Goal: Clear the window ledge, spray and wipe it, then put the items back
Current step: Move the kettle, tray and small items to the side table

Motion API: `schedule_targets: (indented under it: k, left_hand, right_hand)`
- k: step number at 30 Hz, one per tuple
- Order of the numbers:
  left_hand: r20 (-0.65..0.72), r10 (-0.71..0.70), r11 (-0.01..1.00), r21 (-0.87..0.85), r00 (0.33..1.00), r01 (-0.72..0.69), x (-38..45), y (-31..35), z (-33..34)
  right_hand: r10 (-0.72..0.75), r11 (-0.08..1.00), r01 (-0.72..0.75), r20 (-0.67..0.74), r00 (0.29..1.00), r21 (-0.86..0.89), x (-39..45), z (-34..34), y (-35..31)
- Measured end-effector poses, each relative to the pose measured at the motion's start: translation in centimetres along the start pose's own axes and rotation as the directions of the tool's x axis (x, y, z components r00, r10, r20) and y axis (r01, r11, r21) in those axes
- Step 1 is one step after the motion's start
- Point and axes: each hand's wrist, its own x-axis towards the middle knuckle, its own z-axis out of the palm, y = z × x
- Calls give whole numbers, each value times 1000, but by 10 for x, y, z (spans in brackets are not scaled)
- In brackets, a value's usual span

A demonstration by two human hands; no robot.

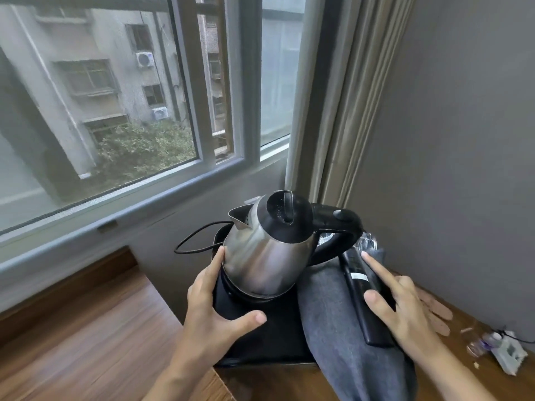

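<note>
You see a kettle [260,256] of brushed, shiny steel with a glossy black plastic lid and handle. The tray [272,337] is smooth black; the cushion [341,328] is matt grey cloth on a wood-grain surface [463,380].

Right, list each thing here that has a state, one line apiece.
Kettle: upright on its base, lid shut.
Tray: flat under the kettle, on the wooden surface.
Cord: looped loose behind the kettle.
Remote: lying on the grey cloth.
Window: left pane shut; the rest I cannot tell.
Curtain: drawn back to the corner.
Left hand: open, fingers touching the kettle and tray.
Right hand: open, fingers on the remote.
</note>
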Motion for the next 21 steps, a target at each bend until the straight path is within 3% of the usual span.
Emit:
schedule_targets:
  k: [6,12,21]
  left_hand:
    - [-149,-84,995,32,985,90,8,-16,69]
    - [-315,-193,976,34,929,215,9,-38,143]
    - [-459,-345,915,33,819,403,20,-104,222]
  right_hand:
    - [-108,992,96,149,983,87,72,8,82]
    - [-191,980,166,290,938,109,141,19,153]
    - [-227,974,202,543,809,107,218,70,240]
